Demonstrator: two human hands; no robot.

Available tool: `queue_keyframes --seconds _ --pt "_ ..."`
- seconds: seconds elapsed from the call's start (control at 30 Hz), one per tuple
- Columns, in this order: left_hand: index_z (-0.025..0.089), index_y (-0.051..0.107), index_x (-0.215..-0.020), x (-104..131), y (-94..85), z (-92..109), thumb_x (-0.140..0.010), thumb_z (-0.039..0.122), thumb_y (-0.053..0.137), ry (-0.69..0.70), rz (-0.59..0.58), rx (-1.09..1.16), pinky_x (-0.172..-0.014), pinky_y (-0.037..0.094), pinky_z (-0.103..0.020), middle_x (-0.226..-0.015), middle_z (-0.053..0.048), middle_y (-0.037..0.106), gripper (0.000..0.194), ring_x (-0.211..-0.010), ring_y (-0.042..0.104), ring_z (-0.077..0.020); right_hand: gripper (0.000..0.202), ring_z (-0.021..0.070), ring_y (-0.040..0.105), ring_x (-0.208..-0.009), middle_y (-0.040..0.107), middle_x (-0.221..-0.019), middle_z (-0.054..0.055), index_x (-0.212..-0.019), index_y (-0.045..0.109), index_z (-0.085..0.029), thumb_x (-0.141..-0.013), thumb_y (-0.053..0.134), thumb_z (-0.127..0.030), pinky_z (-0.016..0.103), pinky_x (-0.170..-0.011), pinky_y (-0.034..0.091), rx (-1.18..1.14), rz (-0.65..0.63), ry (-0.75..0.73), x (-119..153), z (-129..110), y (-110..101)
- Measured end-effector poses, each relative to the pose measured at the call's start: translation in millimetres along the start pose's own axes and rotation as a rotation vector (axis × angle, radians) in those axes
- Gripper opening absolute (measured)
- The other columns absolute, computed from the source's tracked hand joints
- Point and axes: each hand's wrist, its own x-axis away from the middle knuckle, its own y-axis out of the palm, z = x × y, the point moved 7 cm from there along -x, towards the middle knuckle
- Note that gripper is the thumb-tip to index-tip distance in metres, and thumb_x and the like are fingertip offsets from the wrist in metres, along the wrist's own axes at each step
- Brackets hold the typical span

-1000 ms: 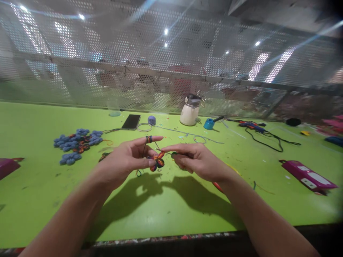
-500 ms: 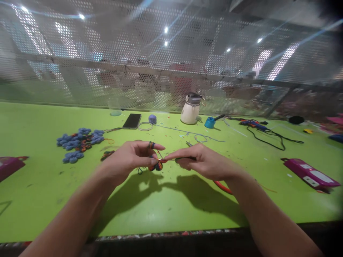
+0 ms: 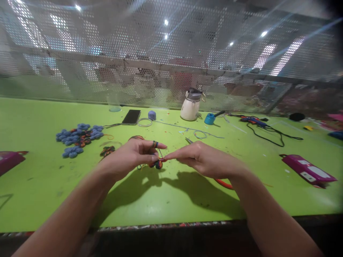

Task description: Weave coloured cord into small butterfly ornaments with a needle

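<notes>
Between thumb and fingers, my left hand (image 3: pixel 134 151) pinches a small multicolored crochet piece (image 3: pixel 157 164), with yarn wrapped round its raised index finger. My right hand (image 3: pixel 206 157) is closed on a thin crochet hook (image 3: pixel 164 160), whose red end meets the piece; most of the hook is hidden by the fingers. Scissor tips (image 3: pixel 189 140) show just behind my right hand, and an orange-red handle (image 3: pixel 224 184) shows below it. A dark multicolored crochet flower (image 3: pixel 107 151) lies left of my left hand. Further left are several joined blue and multicolored flowers (image 3: pixel 80 135).
On the green table (image 3: pixel 166 210) stand a white bottle (image 3: pixel 190 107) and a blue pot (image 3: pixel 209 119). A phone (image 3: pixel 131 117), a purple yarn ball (image 3: pixel 152 115), a glue gun (image 3: pixel 253 121) with its cord and a magenta box (image 3: pixel 308 169) lie around. A perforated screen (image 3: pixel 160 78) rises behind.
The view has tilted slightly, so the table things sit a little higher. My right hand's grip has shifted slightly, and more of the dark flower beside my left hand shows.
</notes>
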Motion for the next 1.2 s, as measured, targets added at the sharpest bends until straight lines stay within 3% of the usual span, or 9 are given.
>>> queue_keyframes --seconds 0.27,0.5,0.6,0.7,0.8,0.9,1.03,1.1,1.2 --pt "0.013 0.066 -0.11 -3 -3.8 -1 -0.073 0.026 0.072 0.005 0.032 -0.014 -0.071 0.043 -0.032 -0.077 -0.004 0.072 0.039 -0.071 0.06 -0.0166 0.062 0.0131 0.058 -0.067 0.073 -0.088 0.003 -0.127 0.061 -0.034 -0.077 0.052 0.002 0.024 -0.058 0.031 0.316 0.031 0.056 1 -5 6" --pt "0.013 0.064 -0.11 -6 -5.6 -2 -0.069 0.025 0.073 0.043 0.133 -0.087 -0.067 0.046 -0.033 -0.07 -0.002 0.068 0.045 -0.067 0.061 -0.0175 0.066 0.013 0.043 -0.055 0.064 -0.07 0.002 -0.128 0.059 -0.037 -0.073 0.052 -0.001 0.028 -0.053 0.017 0.467 0.101 0.115 -1 -5 12" --pt "0.015 0.068 -0.098 -6 -8.7 5 -0.07 0.023 0.069 0.146 0.269 -0.308 -0.066 0.047 -0.035 -0.08 -0.006 0.069 0.029 -0.071 0.061 -0.0198 0.061 0.0122 0.043 -0.057 0.065 -0.072 0.002 -0.124 0.064 -0.03 -0.073 0.049 0.001 0.027 -0.054 0.021 0.258 0.159 0.151 -9 3 14" --pt "0.015 0.07 -0.083 -2 -8.6 17 -0.074 0.017 0.062 0.339 0.447 -0.573 -0.071 0.047 -0.036 -0.09 -0.009 0.069 0.012 -0.082 0.062 -0.0222 0.046 0.0092 0.036 -0.051 0.056 -0.059 -0.001 -0.117 0.07 -0.021 -0.081 0.047 -0.003 0.025 -0.053 0.026 -0.186 0.247 0.254 -17 21 22" --pt "0.014 0.07 -0.088 4 -3.6 23 -0.078 0.012 0.056 0.522 0.553 -0.69 -0.073 0.048 -0.035 -0.085 -0.008 0.066 0.018 -0.08 0.062 -0.0206 0.033 0.0074 0.033 -0.044 0.045 -0.051 -0.005 -0.11 0.071 -0.013 -0.083 0.052 -0.012 0.023 -0.047 0.026 -0.738 0.379 0.424 -22 37 39" --pt "0.013 0.068 -0.107 10 -1.1 26 -0.08 0.012 0.054 0.644 0.659 -0.683 -0.071 0.049 -0.032 -0.081 -0.006 0.062 0.03 -0.077 0.061 -0.0188 0.034 0.0053 0.033 -0.04 0.049 -0.053 -0.006 -0.111 0.068 -0.013 -0.079 0.061 -0.023 0.021 -0.042 0.021 -1.163 0.509 0.445 -25 35 54" --pt "0.015 0.068 -0.107 13 -4.6 27 -0.08 0.017 0.06 0.672 0.757 -0.505 -0.073 0.049 -0.033 -0.083 -0.005 0.064 0.029 -0.077 0.062 -0.0181 0.039 0.0036 0.032 -0.039 0.05 -0.054 -0.007 -0.108 0.065 -0.012 -0.074 0.07 -0.029 0.02 -0.041 0.019 -1.354 0.675 0.383 -26 27 60" --pt "0.016 0.068 -0.108 5 -10.5 19 -0.076 0.02 0.066 0.551 0.683 -0.239 -0.073 0.049 -0.033 -0.084 -0.005 0.067 0.033 -0.077 0.063 -0.0183 0.036 0.0034 0.033 -0.039 0.051 -0.055 -0.006 -0.105 0.065 -0.012 -0.074 0.07 -0.031 0.019 -0.041 0.021 -1.322 0.724 0.349 -24 26 57" --pt "0.016 0.066 -0.113 -8 -13.4 3 -0.068 0.024 0.076 0.314 0.48 0.205 -0.069 0.048 -0.03 -0.078 -0.002 0.069 0.047 -0.073 0.063 -0.0169 0.032 0.0044 0.035 -0.041 0.051 -0.057 -0.005 -0.104 0.066 -0.013 -0.078 0.067 -0.032 0.02 -0.042 0.024 -1.152 0.743 0.297 -21 27 49"
